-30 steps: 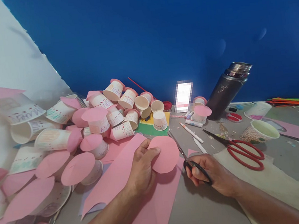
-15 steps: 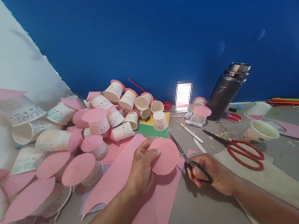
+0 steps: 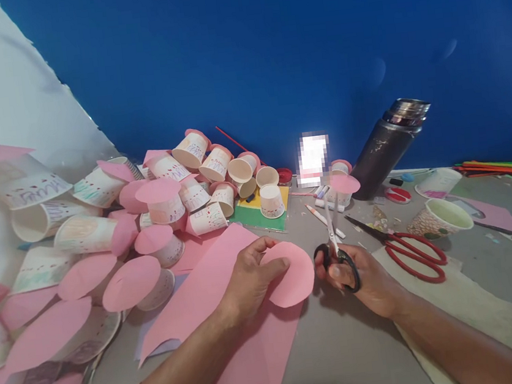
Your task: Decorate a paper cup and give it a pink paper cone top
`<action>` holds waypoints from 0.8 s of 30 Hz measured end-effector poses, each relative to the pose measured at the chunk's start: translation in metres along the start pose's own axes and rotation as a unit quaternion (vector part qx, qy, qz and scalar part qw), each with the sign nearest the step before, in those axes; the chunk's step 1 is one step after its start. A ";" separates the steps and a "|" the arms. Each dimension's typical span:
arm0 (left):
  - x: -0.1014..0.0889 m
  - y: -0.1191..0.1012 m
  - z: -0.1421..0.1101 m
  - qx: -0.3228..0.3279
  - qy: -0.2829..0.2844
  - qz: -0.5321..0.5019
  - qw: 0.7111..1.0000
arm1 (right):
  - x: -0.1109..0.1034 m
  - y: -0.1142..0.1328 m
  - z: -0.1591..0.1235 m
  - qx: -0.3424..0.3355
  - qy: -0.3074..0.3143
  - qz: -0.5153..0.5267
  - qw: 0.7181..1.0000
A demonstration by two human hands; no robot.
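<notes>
My left hand pinches a round pink paper disc by its left edge, thumb on top, just above a long pink paper sheet on the grey table. My right hand grips black-handled scissors with fingers through the loops. The blades point up and away, closed or nearly so, a little to the right of the disc and not touching it.
A heap of decorated paper cups with pink disc lids fills the left. Red-handled scissors lie on a beige cloth at right, by a paper cup, a dark flask, markers and coloured sticks.
My right hand has swung the scissors so the blades point upward instead of leaning left toward the disc. My left hand has shifted the disc slightly right and lower.
</notes>
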State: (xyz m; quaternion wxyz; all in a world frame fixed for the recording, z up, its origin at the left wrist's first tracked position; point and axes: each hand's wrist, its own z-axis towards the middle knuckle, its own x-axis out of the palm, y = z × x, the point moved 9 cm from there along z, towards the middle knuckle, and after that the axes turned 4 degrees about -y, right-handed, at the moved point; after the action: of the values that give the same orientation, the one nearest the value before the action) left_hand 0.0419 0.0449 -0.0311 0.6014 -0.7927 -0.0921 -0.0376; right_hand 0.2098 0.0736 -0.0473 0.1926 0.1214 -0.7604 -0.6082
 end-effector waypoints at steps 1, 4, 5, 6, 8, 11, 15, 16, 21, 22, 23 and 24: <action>0.001 -0.002 0.000 0.013 0.000 0.042 0.999 | -0.002 0.000 0.000 0.002 -0.015 0.004 1.000; 0.006 -0.008 -0.003 0.049 0.001 0.139 0.989 | 0.001 0.002 -0.002 0.011 -0.040 -0.014 0.999; 0.009 -0.009 -0.004 0.053 0.006 0.153 0.987 | 0.002 0.003 -0.003 0.013 -0.047 -0.033 0.998; 0.011 -0.008 -0.004 0.051 0.013 0.156 0.986 | 0.003 0.004 -0.004 0.014 -0.054 -0.055 0.997; 0.014 -0.004 -0.005 0.033 0.028 0.134 0.990 | 0.004 0.007 -0.005 0.014 -0.070 -0.094 0.993; 0.015 0.005 -0.004 -0.004 0.041 0.069 0.997 | 0.003 0.009 -0.007 0.004 -0.090 -0.112 0.990; 0.011 0.016 -0.001 -0.050 0.035 -0.024 0.998 | 0.009 0.008 -0.005 0.002 -0.032 -0.106 0.994; 0.009 0.016 0.000 -0.054 0.029 -0.041 0.997 | 0.013 0.007 -0.005 -0.001 0.004 -0.114 0.993; -0.001 0.007 0.002 -0.038 0.018 -0.054 0.998 | 0.026 -0.001 -0.010 0.015 0.147 -0.145 0.978; -0.002 0.005 0.002 -0.034 0.015 -0.047 0.998 | 0.027 -0.003 -0.011 0.020 0.158 -0.146 0.976; -0.003 0.003 0.003 -0.031 0.011 -0.041 0.999 | 0.028 -0.004 -0.013 0.023 0.165 -0.151 0.974; -0.004 0.001 0.003 -0.028 0.008 -0.036 0.999 | 0.028 -0.004 -0.013 0.024 0.169 -0.158 0.972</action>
State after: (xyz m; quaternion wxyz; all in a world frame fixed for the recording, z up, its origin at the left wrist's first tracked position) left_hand 0.0377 0.0473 -0.0338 0.5780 -0.8050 -0.1149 -0.0677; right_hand 0.1901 0.0489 -0.0449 0.2169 0.3461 -0.7022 -0.5831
